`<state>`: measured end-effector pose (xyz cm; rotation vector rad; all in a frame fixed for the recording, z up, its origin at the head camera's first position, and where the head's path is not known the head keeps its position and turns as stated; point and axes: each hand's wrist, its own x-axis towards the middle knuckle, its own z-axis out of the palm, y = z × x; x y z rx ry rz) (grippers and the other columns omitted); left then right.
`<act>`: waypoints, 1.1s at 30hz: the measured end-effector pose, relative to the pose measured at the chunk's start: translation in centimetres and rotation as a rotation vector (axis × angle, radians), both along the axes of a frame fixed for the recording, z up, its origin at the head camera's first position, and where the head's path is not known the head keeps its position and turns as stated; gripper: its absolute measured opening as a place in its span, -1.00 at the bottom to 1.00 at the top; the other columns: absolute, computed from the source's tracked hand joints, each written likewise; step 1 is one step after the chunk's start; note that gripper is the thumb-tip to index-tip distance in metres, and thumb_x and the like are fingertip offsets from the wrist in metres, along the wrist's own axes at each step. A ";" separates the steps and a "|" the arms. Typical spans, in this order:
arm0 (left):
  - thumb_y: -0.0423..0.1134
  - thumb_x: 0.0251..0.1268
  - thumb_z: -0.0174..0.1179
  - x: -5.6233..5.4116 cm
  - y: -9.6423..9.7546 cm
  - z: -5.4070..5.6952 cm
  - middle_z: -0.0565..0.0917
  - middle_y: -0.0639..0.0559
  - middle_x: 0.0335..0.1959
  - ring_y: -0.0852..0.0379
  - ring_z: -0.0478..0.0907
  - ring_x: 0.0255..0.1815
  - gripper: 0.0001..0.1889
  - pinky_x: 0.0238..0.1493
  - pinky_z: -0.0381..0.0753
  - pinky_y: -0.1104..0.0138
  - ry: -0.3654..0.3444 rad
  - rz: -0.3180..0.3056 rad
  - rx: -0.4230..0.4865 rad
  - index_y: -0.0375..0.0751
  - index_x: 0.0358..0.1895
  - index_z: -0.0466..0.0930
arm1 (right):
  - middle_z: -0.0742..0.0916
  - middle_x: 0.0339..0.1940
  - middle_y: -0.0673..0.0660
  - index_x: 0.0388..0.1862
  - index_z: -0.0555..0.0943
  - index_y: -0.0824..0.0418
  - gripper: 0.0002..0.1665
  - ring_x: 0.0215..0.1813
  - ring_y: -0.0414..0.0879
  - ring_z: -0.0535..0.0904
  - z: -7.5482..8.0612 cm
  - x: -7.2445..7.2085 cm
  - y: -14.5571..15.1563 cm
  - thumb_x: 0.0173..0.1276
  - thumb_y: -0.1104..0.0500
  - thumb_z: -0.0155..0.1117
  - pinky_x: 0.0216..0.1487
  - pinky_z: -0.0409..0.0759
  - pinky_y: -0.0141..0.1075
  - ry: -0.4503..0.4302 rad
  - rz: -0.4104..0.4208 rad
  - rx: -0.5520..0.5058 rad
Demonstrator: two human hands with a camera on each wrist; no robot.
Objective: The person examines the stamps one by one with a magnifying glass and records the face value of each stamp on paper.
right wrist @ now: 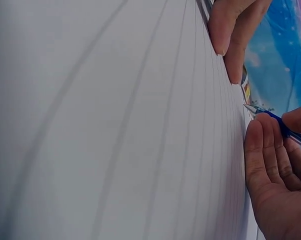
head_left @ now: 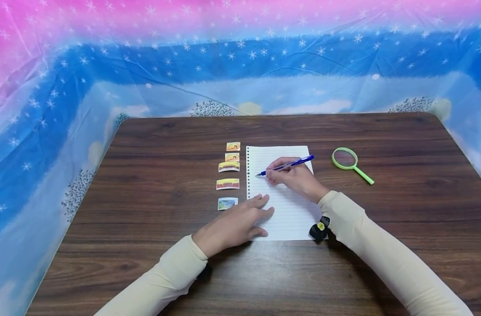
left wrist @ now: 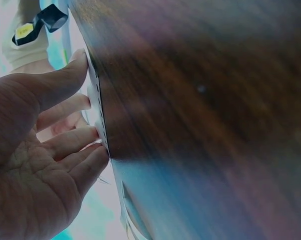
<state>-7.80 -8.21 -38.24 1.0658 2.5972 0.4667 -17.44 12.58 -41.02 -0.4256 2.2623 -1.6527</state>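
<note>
Clamped between the right hand's (head_left: 297, 177) thumb and fingers, the pen (head_left: 284, 166) slants over the paper (head_left: 291, 219), tip near its punched left edge; I can't tell if it touches. I see a slim clear barrel with blue ends. Fingers apart, the left hand (head_left: 236, 221) lies across that edge near the lower corner. White and ruled, the paper rests on a dark wood-grain table (head_left: 153, 175). Small glossy-looking cards (head_left: 227, 184) line its left; a round green magnifier (head_left: 348, 160) lies toward the table's right edge.
</note>
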 end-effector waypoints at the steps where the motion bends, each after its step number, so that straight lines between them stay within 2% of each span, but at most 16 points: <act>1: -0.05 0.37 0.32 0.0 0.0 0.0 0.32 -0.32 0.49 -0.19 0.17 0.56 -0.44 0.46 0.28 0.03 -0.003 0.002 0.000 -0.21 0.36 0.54 | 0.79 -0.23 0.22 -0.07 0.68 0.31 -0.74 -0.17 0.05 0.77 0.1 0.0 0.0 0.46 0.13 0.34 -0.04 0.69 -0.22 -0.003 0.000 -0.005; 13: -0.06 0.37 0.32 0.0 0.0 0.1 0.32 -0.31 0.49 -0.17 0.18 0.56 -0.44 0.46 0.30 0.05 -0.005 0.005 -0.002 -0.20 0.36 0.54 | 0.79 -0.23 0.24 -0.09 0.68 0.35 -0.79 -0.18 0.04 0.76 0.2 -0.1 0.0 0.44 0.20 0.34 -0.06 0.70 -0.22 -0.015 0.015 -0.044; 25: -0.06 0.38 0.31 -0.1 0.1 0.1 0.30 -0.30 0.50 -0.16 0.16 0.57 -0.44 0.48 0.26 0.05 -0.022 0.009 0.003 -0.21 0.38 0.52 | 0.79 -0.27 0.19 -0.13 0.70 0.28 -0.81 -0.22 0.04 0.75 0.3 -0.2 0.1 0.43 0.16 0.35 -0.19 0.57 -0.25 0.002 0.029 0.012; 33: -0.05 0.39 0.30 -0.1 0.0 0.1 0.30 -0.28 0.50 -0.12 0.18 0.56 -0.44 0.45 0.30 0.04 0.003 -0.002 -0.013 -0.21 0.38 0.52 | 0.79 -0.34 0.14 -0.16 0.72 0.25 -0.84 -0.25 0.01 0.72 0.3 -0.1 0.2 0.42 0.15 0.36 -0.22 0.53 -0.26 0.015 0.042 0.034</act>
